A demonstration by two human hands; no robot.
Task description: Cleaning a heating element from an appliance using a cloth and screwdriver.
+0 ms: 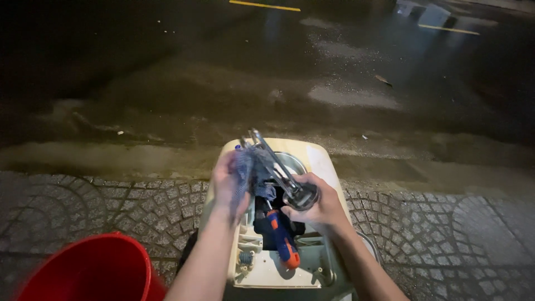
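The right hand (319, 207) grips the round end of a shiny metal part (281, 170) above the opened cream appliance (278, 262), and the left hand (228, 187) presses a soft blue cloth (245, 167) around it; the part looks stiff, smooth and probably slippery, so the thick end seems the safest hold.
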